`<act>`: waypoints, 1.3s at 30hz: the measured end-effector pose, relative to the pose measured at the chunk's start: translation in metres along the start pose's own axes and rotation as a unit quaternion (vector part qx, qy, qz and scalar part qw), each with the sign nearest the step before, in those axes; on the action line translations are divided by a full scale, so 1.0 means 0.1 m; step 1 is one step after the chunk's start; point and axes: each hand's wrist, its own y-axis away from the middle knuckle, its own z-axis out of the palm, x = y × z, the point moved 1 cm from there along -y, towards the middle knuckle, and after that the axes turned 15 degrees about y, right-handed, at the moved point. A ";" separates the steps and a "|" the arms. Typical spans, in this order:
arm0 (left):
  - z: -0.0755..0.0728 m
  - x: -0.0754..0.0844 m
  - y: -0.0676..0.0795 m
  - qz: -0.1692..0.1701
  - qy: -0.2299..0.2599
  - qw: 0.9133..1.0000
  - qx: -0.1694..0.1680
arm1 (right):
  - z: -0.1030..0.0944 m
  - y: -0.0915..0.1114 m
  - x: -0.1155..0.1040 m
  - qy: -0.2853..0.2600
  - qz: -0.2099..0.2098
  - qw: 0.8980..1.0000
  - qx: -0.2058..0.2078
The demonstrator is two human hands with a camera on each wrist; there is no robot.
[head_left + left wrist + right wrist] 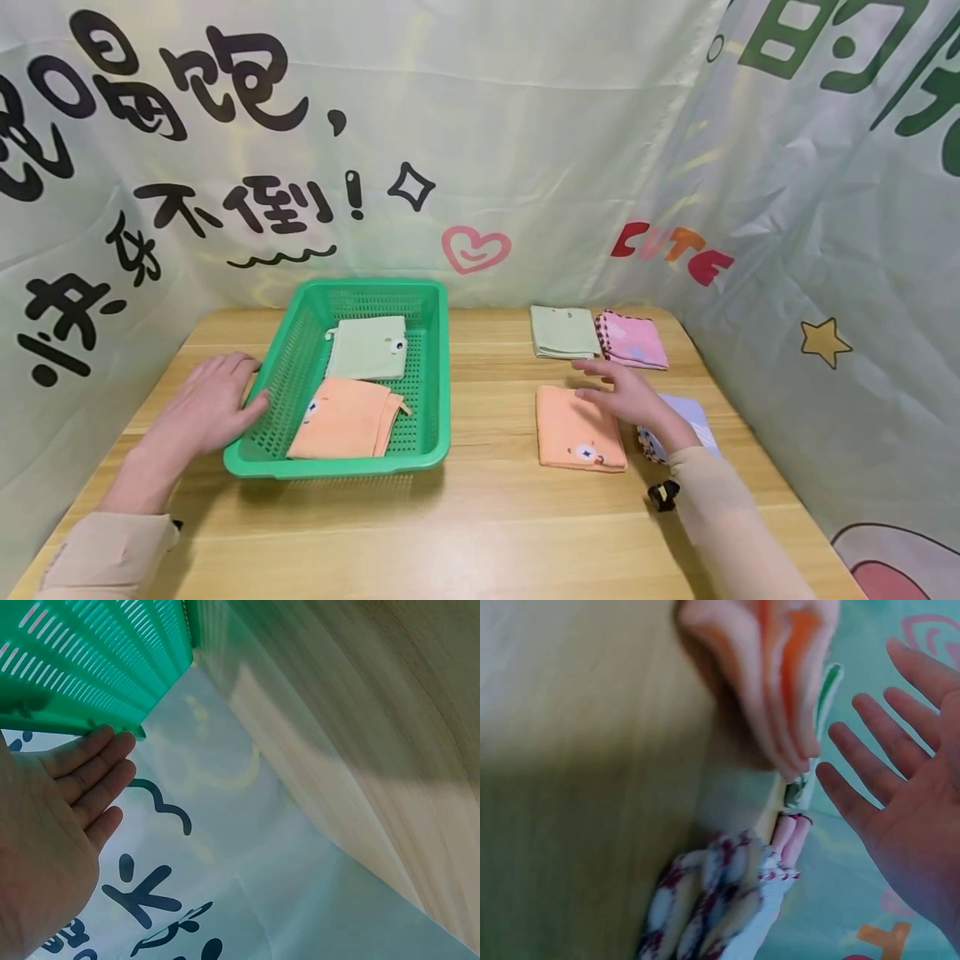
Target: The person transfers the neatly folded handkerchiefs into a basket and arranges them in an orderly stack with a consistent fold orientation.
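My left hand (206, 404) is at the left rim of a green plastic basket (438, 400). In the left wrist view its fingers (97, 780) lie straight, tips against the basket's edge. Inside the basket are a folded pale green towel (363, 354) and, nearer me, a folded orange towel (341, 425). On the right, my right hand (637, 400) hovers, fingers spread, over another folded orange towel (573, 429). Its palm is bare in the right wrist view. Partly hidden beneath that wrist lies a folded lavender towel (693, 417) with a dark patterned edge.
Behind the right hand, a folded pale green towel (562, 332) sits beside a pink one (636, 340) on the wooden table (495, 533). Printed white cloth (555, 150) hangs along the back and both sides. A small black device (663, 496) is at the right cuff.
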 end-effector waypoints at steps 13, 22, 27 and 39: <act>-0.01 -0.01 0.00 0.009 -0.006 1.000 0.010 | 0.09 -0.04 0.08 0.043 -0.011 0.997 -0.069; 0.00 -0.02 0.00 0.011 -0.012 1.000 0.007 | 0.13 -0.09 0.10 0.058 -0.008 0.995 -0.085; 0.00 -0.02 0.01 0.011 -0.010 1.000 0.012 | 0.14 -0.10 0.08 0.060 0.004 0.995 -0.085; 0.01 -0.01 0.02 0.012 -0.010 1.000 0.013 | 0.12 -0.06 0.07 0.034 0.031 0.994 -0.095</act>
